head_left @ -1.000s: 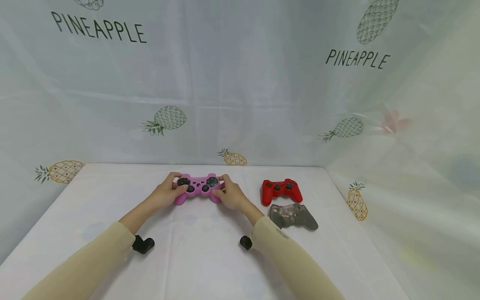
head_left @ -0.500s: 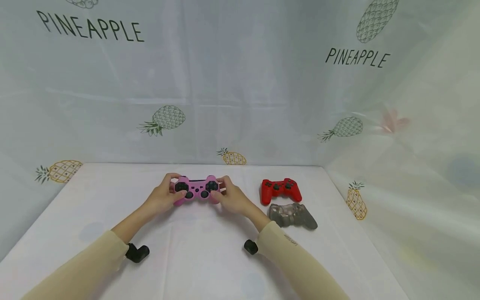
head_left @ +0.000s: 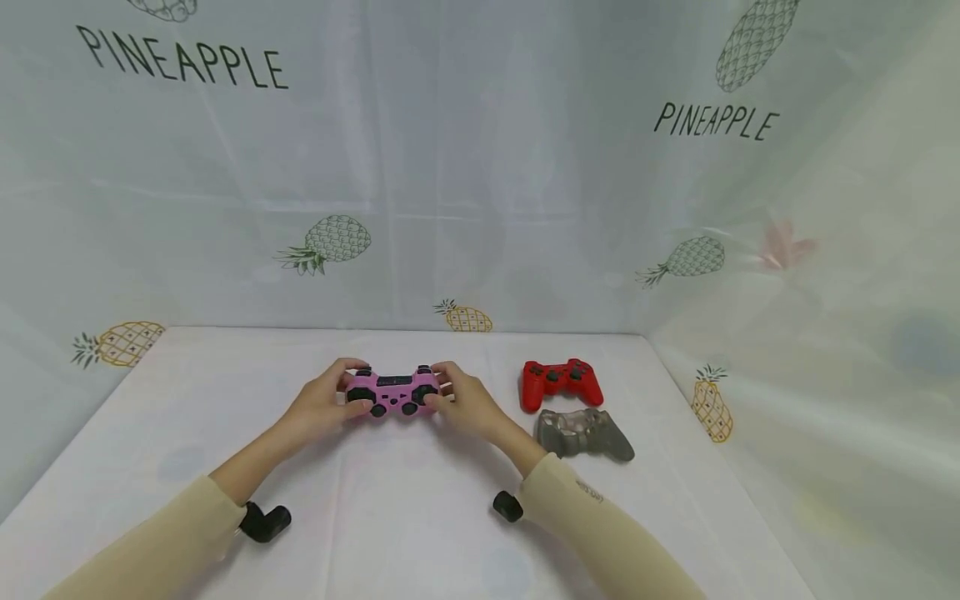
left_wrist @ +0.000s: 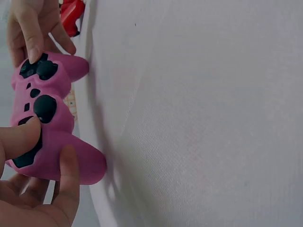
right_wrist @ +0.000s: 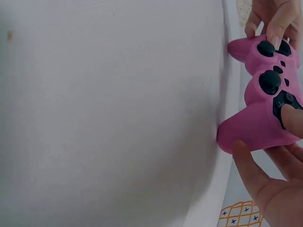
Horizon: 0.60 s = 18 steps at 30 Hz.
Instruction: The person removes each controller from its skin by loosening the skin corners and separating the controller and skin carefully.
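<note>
A pink game controller (head_left: 393, 397) with black sticks and buttons is held between both hands over the white table, its top edge tipped up toward the head camera. My left hand (head_left: 321, 407) grips its left end, thumb on the black direction pad side and fingers behind. At the other end my right hand (head_left: 467, 406) does the same, its thumb lying on the button side. The left wrist view shows the pink controller (left_wrist: 47, 104) close up, its handles near the cloth. In the right wrist view the pink controller (right_wrist: 255, 123) has a fingertip against one handle.
To the right lies a red controller (head_left: 561, 383), face up. Just in front of it is a grey-brown controller (head_left: 587, 434), close to the right forearm. A white curtain (head_left: 510, 167) printed with pineapples hangs behind the table (head_left: 420, 517).
Both hands have drawn the pink controller slightly nearer and tilted it, so its top edge with the shoulder buttons now shows. The red and grey-brown controllers have stayed put.
</note>
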Each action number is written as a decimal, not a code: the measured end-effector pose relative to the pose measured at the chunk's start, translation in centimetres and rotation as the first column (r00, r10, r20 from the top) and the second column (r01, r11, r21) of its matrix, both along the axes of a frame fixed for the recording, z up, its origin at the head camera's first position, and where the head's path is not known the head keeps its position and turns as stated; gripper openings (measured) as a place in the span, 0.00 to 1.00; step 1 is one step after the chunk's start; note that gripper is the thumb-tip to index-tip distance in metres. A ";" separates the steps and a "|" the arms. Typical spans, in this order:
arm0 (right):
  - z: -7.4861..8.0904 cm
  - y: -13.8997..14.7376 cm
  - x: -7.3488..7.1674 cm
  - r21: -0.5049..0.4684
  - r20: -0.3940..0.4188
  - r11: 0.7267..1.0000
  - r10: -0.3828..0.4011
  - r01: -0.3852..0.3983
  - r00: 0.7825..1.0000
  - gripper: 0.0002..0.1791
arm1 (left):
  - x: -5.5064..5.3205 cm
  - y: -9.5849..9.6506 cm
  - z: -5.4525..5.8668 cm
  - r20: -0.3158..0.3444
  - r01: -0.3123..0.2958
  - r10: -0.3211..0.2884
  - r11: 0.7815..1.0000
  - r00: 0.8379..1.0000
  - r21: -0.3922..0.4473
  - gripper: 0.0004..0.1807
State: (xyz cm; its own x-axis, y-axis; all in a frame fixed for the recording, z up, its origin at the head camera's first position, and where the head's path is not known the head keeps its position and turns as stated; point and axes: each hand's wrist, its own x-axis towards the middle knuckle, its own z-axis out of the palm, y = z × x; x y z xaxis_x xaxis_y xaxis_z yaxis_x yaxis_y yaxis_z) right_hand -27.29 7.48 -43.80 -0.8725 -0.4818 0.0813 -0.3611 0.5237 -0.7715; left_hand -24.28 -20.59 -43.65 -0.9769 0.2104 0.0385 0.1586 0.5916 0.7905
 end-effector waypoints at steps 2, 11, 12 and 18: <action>0.2 0.1 0.3 0.017 -0.038 1.000 0.006 -0.005 0.999 0.26 | 0.3 0.1 0.1 -0.011 0.010 -0.010 1.000 1.000 -0.002 0.35; 1.9 2.6 3.0 -0.025 -0.166 0.999 0.029 -0.033 0.986 0.25 | 2.1 1.7 1.7 -0.043 0.058 -0.056 0.996 0.998 0.061 0.33; 2.1 3.0 3.3 -0.031 -0.172 0.999 0.024 -0.030 0.985 0.25 | 2.3 2.0 2.0 -0.042 0.062 -0.059 0.996 0.997 0.061 0.33; 2.4 4.5 4.9 -0.028 -0.211 0.999 0.019 -0.026 0.977 0.26 | 3.2 3.6 2.8 -0.120 0.106 -0.105 0.994 0.987 0.000 0.29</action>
State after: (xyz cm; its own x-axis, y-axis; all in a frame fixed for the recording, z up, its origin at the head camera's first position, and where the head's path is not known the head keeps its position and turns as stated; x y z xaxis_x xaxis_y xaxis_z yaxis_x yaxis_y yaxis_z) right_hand -22.36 11.94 -41.38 -0.8233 -0.4953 0.2773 -0.5286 0.4909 -0.6925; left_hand -21.11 -17.03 -40.86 -0.9374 0.3114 0.1560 0.3139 0.5613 0.7658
